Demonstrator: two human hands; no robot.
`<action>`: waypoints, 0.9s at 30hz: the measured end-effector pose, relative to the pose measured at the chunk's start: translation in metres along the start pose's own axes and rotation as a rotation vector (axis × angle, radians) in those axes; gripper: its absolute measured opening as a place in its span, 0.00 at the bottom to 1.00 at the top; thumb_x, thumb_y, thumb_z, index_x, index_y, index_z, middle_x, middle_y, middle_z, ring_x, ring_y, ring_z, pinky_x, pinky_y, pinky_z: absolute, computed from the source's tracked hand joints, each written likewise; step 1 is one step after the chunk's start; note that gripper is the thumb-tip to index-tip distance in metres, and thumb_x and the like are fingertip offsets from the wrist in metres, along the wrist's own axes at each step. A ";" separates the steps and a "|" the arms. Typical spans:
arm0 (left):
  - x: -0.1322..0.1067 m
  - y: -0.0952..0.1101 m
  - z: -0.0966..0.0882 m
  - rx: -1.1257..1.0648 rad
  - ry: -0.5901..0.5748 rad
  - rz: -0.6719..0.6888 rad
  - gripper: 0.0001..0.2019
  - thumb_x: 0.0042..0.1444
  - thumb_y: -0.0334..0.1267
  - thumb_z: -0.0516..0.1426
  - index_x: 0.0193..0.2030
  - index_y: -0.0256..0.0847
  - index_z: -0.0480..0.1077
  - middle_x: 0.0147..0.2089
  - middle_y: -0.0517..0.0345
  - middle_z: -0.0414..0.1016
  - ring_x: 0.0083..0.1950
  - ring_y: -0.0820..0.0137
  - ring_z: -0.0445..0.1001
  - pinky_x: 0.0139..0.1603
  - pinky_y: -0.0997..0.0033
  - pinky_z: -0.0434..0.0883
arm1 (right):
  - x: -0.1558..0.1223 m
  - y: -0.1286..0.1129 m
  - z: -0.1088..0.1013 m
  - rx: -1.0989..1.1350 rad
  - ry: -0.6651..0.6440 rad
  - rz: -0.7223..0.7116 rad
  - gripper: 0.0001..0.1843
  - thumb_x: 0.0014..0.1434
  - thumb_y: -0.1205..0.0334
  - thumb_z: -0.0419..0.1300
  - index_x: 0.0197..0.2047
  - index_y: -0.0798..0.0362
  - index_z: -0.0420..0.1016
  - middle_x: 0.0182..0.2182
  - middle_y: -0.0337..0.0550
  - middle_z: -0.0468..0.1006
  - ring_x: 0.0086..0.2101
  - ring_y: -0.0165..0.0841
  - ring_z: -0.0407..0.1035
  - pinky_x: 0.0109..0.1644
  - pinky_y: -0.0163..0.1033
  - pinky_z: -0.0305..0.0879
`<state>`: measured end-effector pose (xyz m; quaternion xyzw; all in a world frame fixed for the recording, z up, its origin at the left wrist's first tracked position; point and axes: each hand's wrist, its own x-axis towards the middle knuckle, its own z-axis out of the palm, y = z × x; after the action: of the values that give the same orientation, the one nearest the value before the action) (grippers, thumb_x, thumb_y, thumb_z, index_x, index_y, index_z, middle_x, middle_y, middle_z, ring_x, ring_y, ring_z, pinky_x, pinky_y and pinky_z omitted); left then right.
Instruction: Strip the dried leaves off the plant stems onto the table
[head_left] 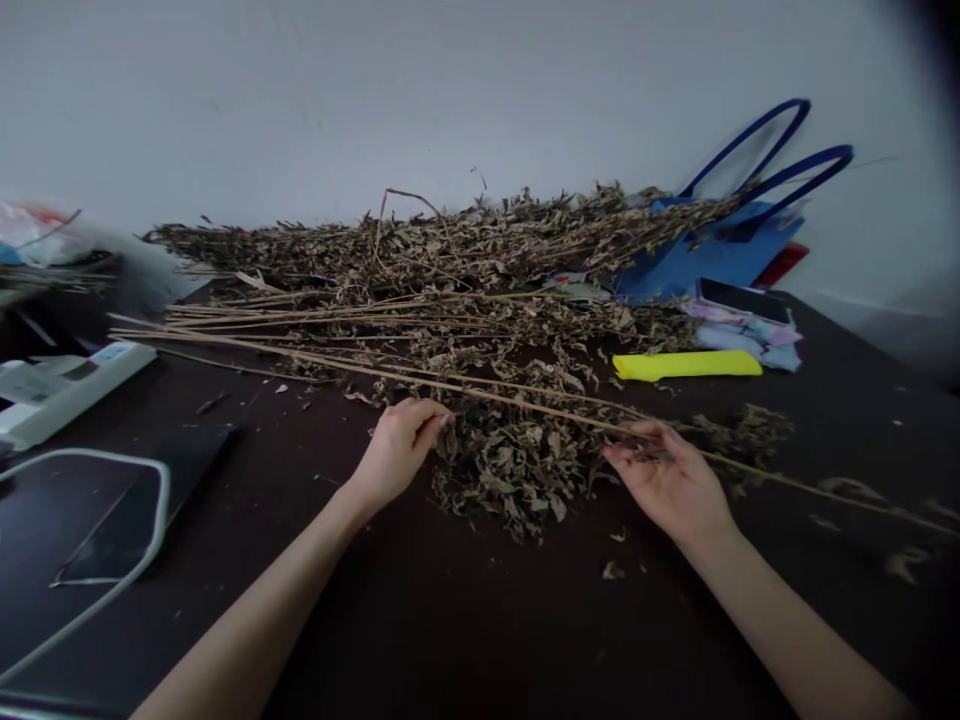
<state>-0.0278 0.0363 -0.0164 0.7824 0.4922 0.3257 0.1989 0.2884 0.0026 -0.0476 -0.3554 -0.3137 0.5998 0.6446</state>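
Note:
A heap of crumpled dried leaves [525,460] lies on the dark table between my hands. My left hand [399,447] is closed in a pinch at the heap's left edge, with dried leaves at its fingertips. My right hand [675,482] grips a long, thin dried stalk [525,399], which slants from the upper left over the heap to the right edge of view. Leaves still cling to stems around and beyond the right fingers, where they are partly blurred. Several bare stalks [247,318] lie together behind the left hand.
A long pile of dried leafy plants [450,240] runs along the wall. At right are a blue bag [720,255], a phone [744,300] on folded cloth, and a yellow strip [686,365]. A white power strip [82,390], dark flat panel [150,510] and pale cable [161,500] occupy the left.

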 end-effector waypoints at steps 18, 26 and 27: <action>0.004 0.012 0.001 -1.067 0.114 -0.463 0.17 0.57 0.46 0.53 0.37 0.32 0.73 0.37 0.46 0.76 0.27 0.77 0.66 0.23 0.78 0.60 | -0.014 0.000 0.005 -0.266 -0.287 -0.097 0.07 0.52 0.60 0.58 0.34 0.46 0.77 0.35 0.41 0.72 0.31 0.33 0.70 0.38 0.42 0.68; 0.002 0.008 0.001 -0.915 0.077 -0.477 0.11 0.52 0.41 0.58 0.30 0.34 0.72 0.27 0.54 0.72 0.21 0.81 0.62 0.18 0.80 0.55 | -0.019 0.001 0.010 -0.294 -0.403 -0.070 0.08 0.55 0.61 0.57 0.36 0.47 0.77 0.36 0.43 0.71 0.33 0.33 0.70 0.39 0.42 0.68; 0.002 0.008 0.001 -0.881 0.074 -0.474 0.10 0.53 0.41 0.58 0.30 0.34 0.71 0.26 0.56 0.71 0.21 0.81 0.62 0.18 0.80 0.54 | -0.019 0.001 0.010 -0.291 -0.403 -0.066 0.08 0.55 0.61 0.57 0.36 0.47 0.77 0.36 0.43 0.71 0.33 0.33 0.70 0.39 0.41 0.68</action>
<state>-0.0218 0.0352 -0.0114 0.4786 0.4791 0.4759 0.5612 0.2773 -0.0155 -0.0426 -0.3074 -0.5302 0.5858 0.5304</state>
